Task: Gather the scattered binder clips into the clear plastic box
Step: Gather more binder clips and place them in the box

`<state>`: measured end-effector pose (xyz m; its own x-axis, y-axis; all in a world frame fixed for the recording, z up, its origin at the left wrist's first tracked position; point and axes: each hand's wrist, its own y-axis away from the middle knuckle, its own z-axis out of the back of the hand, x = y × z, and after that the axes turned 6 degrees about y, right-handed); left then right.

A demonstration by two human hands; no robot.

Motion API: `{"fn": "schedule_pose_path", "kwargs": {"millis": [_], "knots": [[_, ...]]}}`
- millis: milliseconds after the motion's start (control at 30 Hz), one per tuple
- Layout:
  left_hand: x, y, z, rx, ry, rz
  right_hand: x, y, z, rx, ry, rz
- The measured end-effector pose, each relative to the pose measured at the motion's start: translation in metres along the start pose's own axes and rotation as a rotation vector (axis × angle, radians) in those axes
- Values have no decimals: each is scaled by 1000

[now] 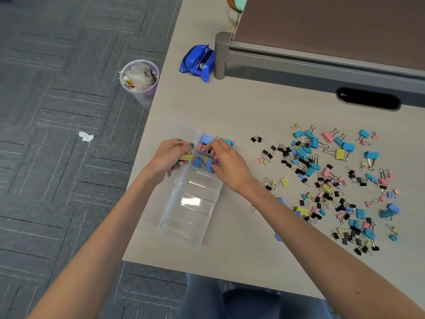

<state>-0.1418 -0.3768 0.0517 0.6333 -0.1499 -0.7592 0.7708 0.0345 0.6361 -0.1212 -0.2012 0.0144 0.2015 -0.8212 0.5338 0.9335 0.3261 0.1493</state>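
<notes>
A clear plastic box (pixel 190 217) with several compartments lies near the desk's left edge. Its far compartments hold a few blue, yellow and pink binder clips (pixel 200 162); the near ones are bare. My left hand (pixel 169 155) curls round a yellow binder clip (pixel 186 157) at the box's far left side. My right hand (pixel 226 162) is over the far compartments, its fingertips pinching a pink clip (pixel 202 146). A wide scatter of binder clips (pixel 331 183) in blue, black, pink and yellow covers the desk to the right.
A blue tape dispenser (pixel 199 63) sits at the back beside a grey partition post (pixel 221 56). A cable slot (pixel 368 99) opens at the back right. On the carpet to the left stand a small waste bin (pixel 139 80) and a paper scrap (pixel 86 136).
</notes>
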Motion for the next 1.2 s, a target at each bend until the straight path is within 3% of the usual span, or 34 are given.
{"fn": "schedule_pose_path", "kwargs": {"millis": [133, 300, 433, 600, 767, 867, 1067, 1200], "knots": [[8, -8, -10, -30, -36, -179, -11, 6, -3, -94, -55, -12], [22, -20, -29, -67, -861, -809, -21, 18, -2, -332, -159, -99], [25, -30, -37, 47, -1164, -1144, -30, 27, 0, -427, -216, -204], [32, -36, -43, 91, -1264, -1245, -43, 41, -3, -450, -216, -292], [36, -42, -55, -63, -1229, -1353, -55, 52, -6, -456, -240, -362], [34, -47, -67, -29, -1139, -1318, -62, 60, -6, -456, -244, -404], [41, -50, -68, -3, -1258, -1231, -71, 70, -8, -433, -273, -458], [33, -47, -63, 2, -1171, -1188, -70, 70, -7, -419, -283, -444]]}}
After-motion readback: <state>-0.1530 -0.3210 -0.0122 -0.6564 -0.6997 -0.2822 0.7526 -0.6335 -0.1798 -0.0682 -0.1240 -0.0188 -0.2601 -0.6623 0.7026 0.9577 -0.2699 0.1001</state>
